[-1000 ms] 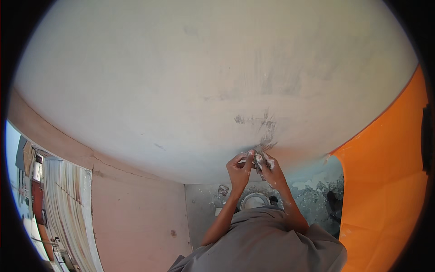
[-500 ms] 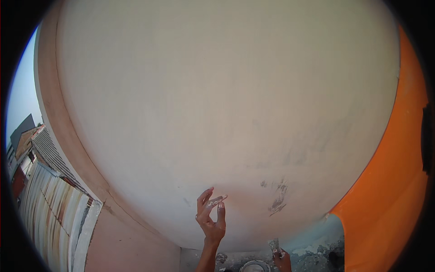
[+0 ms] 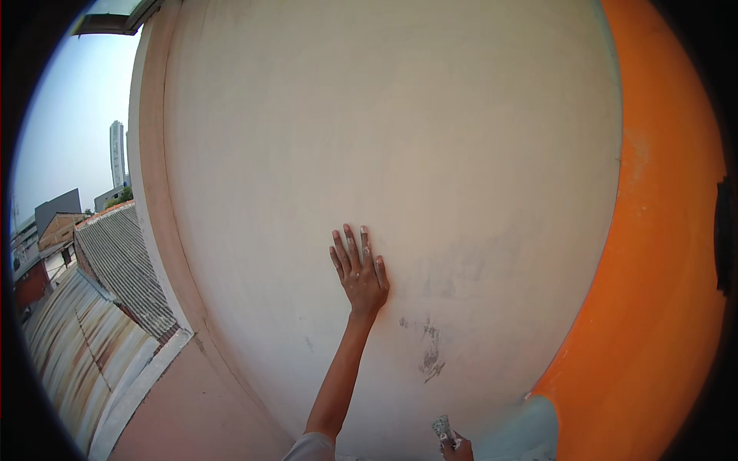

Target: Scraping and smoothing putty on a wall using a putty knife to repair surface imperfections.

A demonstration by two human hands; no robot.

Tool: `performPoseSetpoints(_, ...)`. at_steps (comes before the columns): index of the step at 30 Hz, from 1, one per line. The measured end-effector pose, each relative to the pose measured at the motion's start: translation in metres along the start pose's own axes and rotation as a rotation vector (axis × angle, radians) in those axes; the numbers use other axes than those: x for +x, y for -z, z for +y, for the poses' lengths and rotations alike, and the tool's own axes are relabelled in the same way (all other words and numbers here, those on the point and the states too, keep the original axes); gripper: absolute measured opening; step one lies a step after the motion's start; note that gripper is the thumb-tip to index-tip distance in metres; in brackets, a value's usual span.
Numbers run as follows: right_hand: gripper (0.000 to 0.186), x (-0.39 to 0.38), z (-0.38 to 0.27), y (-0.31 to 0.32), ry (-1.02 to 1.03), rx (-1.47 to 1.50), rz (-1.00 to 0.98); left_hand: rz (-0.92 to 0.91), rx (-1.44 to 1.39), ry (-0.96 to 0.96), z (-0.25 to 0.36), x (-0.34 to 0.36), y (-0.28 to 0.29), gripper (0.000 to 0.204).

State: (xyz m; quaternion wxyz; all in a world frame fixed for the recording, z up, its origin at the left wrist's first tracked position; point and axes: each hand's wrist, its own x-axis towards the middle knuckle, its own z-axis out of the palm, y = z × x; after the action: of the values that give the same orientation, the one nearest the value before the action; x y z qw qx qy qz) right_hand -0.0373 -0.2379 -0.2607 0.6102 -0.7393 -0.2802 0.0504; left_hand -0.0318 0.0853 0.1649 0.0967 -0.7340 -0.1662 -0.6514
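My left hand (image 3: 363,280) is open, its fingers spread and the palm laid against the pale wall (image 3: 384,138). Whitish smears mark some of its fingertips. Low in the picture, my right hand (image 3: 459,449) is closed round what looks like a putty knife (image 3: 440,427), its flat end pointing up and coated in pale, flaky residue. Between the hands, to the right of my left forearm, a dark scraped patch (image 3: 432,353) shows on the wall. Fainter grey smudges (image 3: 469,261) lie above it.
An orange wall surface (image 3: 661,253) borders the pale wall on the right, above a bluish patch (image 3: 530,430). Along the left runs a pinkish wall edge (image 3: 157,154). Beyond it are a rusty corrugated roof (image 3: 84,346), a grey tiled roof (image 3: 127,257) and a tall building (image 3: 117,154).
My left hand has gone from curled fingers in front of the lower wall to lying flat and spread higher up. The view has tilted up; the round container near my right hand is out of sight.
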Motion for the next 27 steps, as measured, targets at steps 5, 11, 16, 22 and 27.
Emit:
performPoseSetpoints(5, 0.029, -0.021, -0.063, 0.057, -0.138, -0.088, -0.158, -0.218, 0.012, 0.000, 0.004, -0.131, -0.011, 0.059)
performPoseSetpoints(11, 0.030, -0.036, -0.040, 0.108, -0.272, -0.118, -0.351, -0.634, -0.011, 0.164, 0.018, -0.288, 0.019, 0.062)
performPoseSetpoints(16, 0.026, -0.006, -0.076, 0.135, -0.190, -0.321, -0.524, -1.663, -0.252, 0.500, -0.034, -0.508, 0.053, 0.080)
performPoseSetpoints(22, 0.020, 0.049, -0.114, 0.146, -0.008, -0.122, -0.346, -1.282, -1.196, 1.063, 0.071, -0.414, 0.089, 0.057)
performPoseSetpoints(27, 0.018, 0.103, -0.196, 0.079, -0.039, 0.159, -0.308, -0.874, -1.387, 0.988, 0.073, -0.244, 0.098, 0.059)
